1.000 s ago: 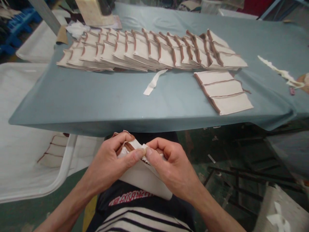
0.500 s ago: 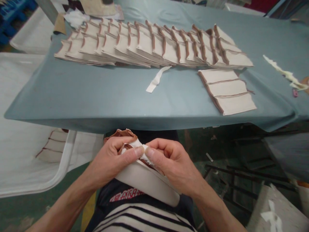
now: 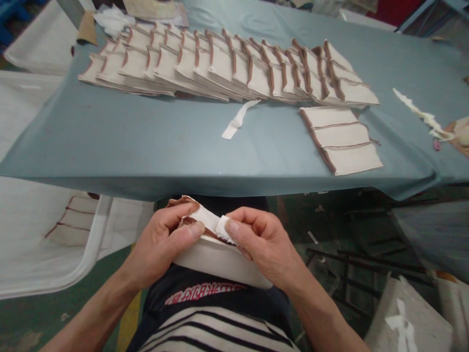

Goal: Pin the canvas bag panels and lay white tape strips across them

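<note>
Cloth piece [image 3: 216,264]: between both hands, above the lap
Left hand [image 3: 163,242]: pinching its upper edge
Right hand [image 3: 262,239]: pinching a frayed strip [image 3: 224,231]
Table [image 3: 146,142]: near edge just beyond the fingers
Bin [image 3: 94,247]: rim well left

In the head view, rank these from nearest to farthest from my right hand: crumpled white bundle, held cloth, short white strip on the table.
From the right hand:
1. Held cloth: touching it, extending to its left.
2. Short white strip: ahead, on the table.
3. Crumpled white bundle: farther back, toward the left.
</note>
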`<state>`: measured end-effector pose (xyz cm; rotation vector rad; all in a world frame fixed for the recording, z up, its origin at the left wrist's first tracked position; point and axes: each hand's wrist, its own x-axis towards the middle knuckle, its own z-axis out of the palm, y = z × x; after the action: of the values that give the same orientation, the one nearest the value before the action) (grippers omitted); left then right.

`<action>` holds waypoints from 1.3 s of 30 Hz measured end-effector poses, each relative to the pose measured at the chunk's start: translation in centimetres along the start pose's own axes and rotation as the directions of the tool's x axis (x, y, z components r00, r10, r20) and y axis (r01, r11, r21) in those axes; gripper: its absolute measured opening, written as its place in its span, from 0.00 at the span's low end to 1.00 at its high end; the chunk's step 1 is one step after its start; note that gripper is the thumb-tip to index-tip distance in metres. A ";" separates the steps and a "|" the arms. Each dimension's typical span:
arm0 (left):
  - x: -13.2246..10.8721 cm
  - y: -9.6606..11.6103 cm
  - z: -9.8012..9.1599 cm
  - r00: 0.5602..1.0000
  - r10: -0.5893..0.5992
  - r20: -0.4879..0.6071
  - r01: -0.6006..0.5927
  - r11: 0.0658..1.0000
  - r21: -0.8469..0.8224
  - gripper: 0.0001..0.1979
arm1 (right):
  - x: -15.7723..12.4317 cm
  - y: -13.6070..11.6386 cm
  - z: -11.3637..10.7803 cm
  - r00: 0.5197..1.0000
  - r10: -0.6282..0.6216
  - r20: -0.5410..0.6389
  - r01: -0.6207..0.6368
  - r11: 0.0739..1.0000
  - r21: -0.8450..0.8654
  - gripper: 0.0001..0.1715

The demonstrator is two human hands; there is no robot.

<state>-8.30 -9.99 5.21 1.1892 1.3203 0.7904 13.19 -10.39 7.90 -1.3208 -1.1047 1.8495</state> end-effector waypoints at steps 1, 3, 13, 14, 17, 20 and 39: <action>-0.1 0.4 -0.1 0.998 0.050 0.038 -0.052 0.998 0.046 0.15 | 0.0 0.1 0.0 1.000 -0.021 -0.013 0.020 1.000 -0.020 0.21; -0.3 1.1 0.0 0.982 0.141 0.126 -0.154 0.982 0.108 0.13 | 0.0 0.3 0.1 0.997 -0.068 -0.047 0.065 0.996 -0.067 0.18; -1.2 1.5 0.4 0.980 0.176 0.096 -0.193 0.956 0.223 0.17 | -0.8 0.6 0.4 0.973 -0.196 -0.125 0.179 0.975 -0.132 0.13; -1.2 1.3 0.3 0.982 0.165 0.093 -0.182 0.956 0.228 0.18 | -0.8 0.6 0.3 0.975 -0.186 -0.125 0.175 0.980 -0.095 0.13; -1.3 1.0 0.4 0.984 0.166 0.059 -0.176 0.953 0.245 0.19 | -0.7 0.8 0.1 0.979 -0.158 -0.128 0.160 0.987 0.007 0.14; -1.3 1.0 0.7 0.981 0.188 0.038 -0.191 0.950 0.248 0.17 | -0.6 0.9 -0.1 0.982 -0.132 -0.136 0.140 0.989 0.048 0.15; -1.1 0.6 1.7 0.988 0.147 0.043 -0.153 0.948 0.281 0.19 | 0.4 2.6 -1.0 0.972 -0.179 -0.153 0.215 0.942 0.259 0.24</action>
<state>-6.68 -11.25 5.87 1.5360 1.3693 0.7089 13.97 -11.05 5.24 -1.1083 -0.8457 1.6754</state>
